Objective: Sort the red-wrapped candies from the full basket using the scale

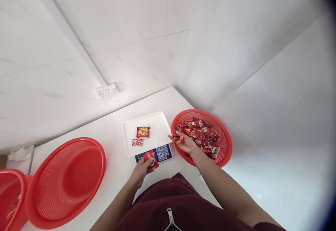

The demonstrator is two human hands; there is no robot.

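My left hand (142,170) is closed around a red packet (151,161), held over the front of a blue digital scale (165,153). The scale's white tray (157,119) carries a red-and-yellow packet (143,132) and a smaller red-and-white packet (137,142). Over the left side of a red basket (228,143), my right hand (187,143) pinches a small red packet (171,137). Many shiny red packets (201,133) lie heaped in that basket. My left hand and its packet hide part of the scale's display.
A wide red basket (101,175) stands on the left of the white table (115,129). Beyond it, at the left edge, is another red basket (22,182) with some items inside. Behind the table rises a wall with a socket (107,90).
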